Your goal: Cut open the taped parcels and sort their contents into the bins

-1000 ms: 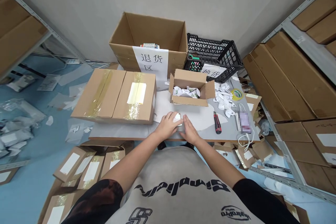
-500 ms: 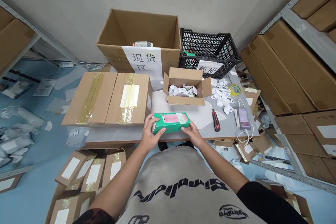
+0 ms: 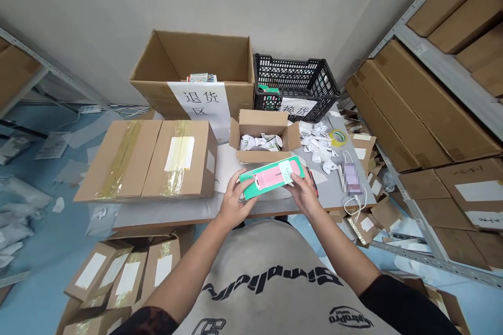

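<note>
A slim green box with a pink label panel and a white sticker (image 3: 272,178) is up in both hands, tilted, above the table's front part. My left hand (image 3: 234,200) grips its lower left end. My right hand (image 3: 302,192) holds its right end, close to a red and black utility knife (image 3: 312,178) that is mostly hidden behind the fingers. Just beyond the green box stands a small open cardboard box (image 3: 259,135) filled with crumpled white paper. My hands do not touch it.
A taped carton (image 3: 145,159) lies on the grey table (image 3: 165,215) at left. Beyond stand an open carton with a paper sign (image 3: 198,107) and a black plastic crate (image 3: 294,84). Torn white paper (image 3: 316,146), tape (image 3: 338,137) and a blurred corded item (image 3: 351,179) lie right. Shelves hold cartons.
The green box, first seen held low at the table a moment ago, has risen and tilted in my hands. A second earlier my hands pressed on a white patch. The view has shifted slightly.
</note>
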`<state>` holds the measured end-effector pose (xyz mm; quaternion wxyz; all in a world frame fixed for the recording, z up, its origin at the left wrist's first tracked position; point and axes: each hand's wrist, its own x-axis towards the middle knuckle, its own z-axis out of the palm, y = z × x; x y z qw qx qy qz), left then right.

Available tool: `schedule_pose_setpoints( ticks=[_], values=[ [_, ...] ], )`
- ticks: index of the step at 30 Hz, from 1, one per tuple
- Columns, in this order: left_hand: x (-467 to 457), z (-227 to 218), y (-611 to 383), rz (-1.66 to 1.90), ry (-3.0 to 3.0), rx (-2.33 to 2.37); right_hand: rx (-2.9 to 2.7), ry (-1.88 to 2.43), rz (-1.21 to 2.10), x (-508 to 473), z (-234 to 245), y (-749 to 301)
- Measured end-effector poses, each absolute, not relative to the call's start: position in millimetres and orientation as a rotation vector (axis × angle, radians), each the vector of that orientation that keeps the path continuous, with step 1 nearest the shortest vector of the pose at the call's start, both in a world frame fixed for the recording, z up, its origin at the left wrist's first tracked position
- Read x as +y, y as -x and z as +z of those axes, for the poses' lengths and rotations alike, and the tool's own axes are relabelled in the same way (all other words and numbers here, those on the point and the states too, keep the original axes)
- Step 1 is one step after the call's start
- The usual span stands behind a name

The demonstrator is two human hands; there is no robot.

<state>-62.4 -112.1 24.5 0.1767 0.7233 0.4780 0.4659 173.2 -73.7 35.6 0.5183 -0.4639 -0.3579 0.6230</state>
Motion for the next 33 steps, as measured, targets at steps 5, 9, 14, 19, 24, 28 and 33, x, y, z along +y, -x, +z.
schedule_pose_setpoints(
  ticks=[5,9,14,19,24,28,33],
  values=[
    [-108.3,38.2,60.1,1.267,-2.027,1.316,-0.753,1.080,1.566,-74.2,38.8,-183.7],
    [-103.8,46.0,68.1,1.250,-1.947,1.283,-0.755,1.131,1.582,-74.5,34.5,-187.0],
    [-97.4,51.1,79.6,1.217,-1.813,1.201,-0.811,1.147,1.741,-76.3,32.9,-189.9],
    [-83.5,58.5,84.8,1.300,-1.671,1.079,-0.919,1.109,1.873,-79.7,32.8,-190.3],
    [-72.4,47.5,75.6,1.468,-1.507,1.125,-0.876,1.052,1.863,-82.0,30.7,-186.0],
    [-75.6,25.5,49.0,1.508,-1.132,1.300,-0.783,0.994,1.843,-85.9,28.5,-177.3],
    [-78.4,19.9,11.7,1.176,-0.894,1.137,-0.878,0.997,1.752,-88.9,27.7,-168.0]
  ],
)
